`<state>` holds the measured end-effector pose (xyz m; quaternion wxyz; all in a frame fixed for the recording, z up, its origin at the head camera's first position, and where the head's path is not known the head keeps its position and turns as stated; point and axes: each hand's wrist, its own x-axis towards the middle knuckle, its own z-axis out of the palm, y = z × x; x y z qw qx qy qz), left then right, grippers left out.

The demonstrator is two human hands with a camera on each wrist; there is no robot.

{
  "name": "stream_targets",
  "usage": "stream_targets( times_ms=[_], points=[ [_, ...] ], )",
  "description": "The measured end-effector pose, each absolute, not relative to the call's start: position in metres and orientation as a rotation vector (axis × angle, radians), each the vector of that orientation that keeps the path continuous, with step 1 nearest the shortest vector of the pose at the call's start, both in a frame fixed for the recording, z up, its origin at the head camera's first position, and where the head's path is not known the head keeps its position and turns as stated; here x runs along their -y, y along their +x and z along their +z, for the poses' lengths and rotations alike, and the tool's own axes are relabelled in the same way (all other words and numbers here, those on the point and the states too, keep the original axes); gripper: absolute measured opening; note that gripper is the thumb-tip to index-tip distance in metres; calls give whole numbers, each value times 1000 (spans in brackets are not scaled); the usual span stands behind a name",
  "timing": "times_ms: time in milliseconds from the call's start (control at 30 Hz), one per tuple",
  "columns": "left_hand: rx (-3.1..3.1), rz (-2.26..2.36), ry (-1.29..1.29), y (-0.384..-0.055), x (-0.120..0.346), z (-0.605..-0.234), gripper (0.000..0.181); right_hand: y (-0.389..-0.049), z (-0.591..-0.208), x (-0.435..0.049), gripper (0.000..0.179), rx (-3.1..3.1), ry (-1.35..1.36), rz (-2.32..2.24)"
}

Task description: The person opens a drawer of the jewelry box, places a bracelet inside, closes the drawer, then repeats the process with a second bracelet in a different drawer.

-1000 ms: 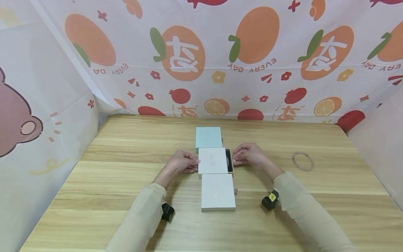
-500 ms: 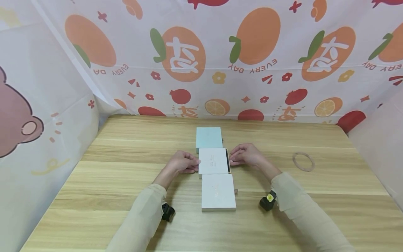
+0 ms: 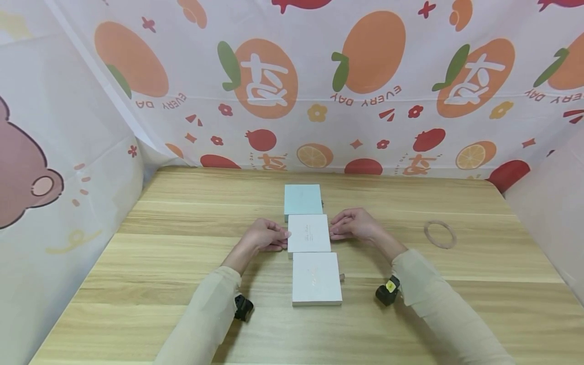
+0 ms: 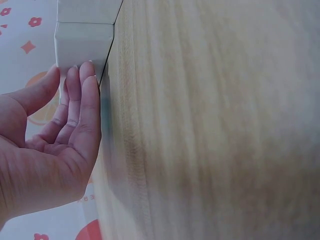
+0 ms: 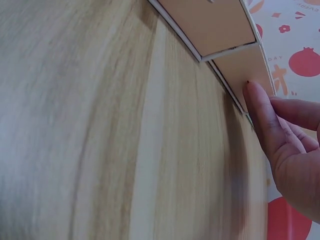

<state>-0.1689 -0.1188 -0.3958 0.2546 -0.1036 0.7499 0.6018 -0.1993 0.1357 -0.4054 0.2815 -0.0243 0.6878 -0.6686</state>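
1. Left hand: the fingers reach out nearly straight, thumb spread apart from them; their tips rest against the left side of the middle white box, the thumb at its top edge, with no wrap around it.
2. Right hand: the fingers are lightly bent, one fingertip against the right side of that same box; the thumb lies near its upper edge.
3. The middle white box lies flat between both hands; a pale blue box sits just behind it, another white box just in front, a small tab at its right side.
4. Farther right, a thin ring lies on the wood-grain table; beyond hangs a fruit-print cloth.
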Motion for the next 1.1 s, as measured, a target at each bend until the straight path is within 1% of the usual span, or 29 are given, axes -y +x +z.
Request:
stream_targets(
  times_ms=[700, 1100],
  points=[
    [-2042, 1636, -293, -169, 119, -399, 14, -200, -412, -135, 25, -1826, -80, -1790],
    [-2034, 1634, -299, -169, 120, -399, 16, -197, -405, -143, 29, -1770, -66, -1811]
  ],
)
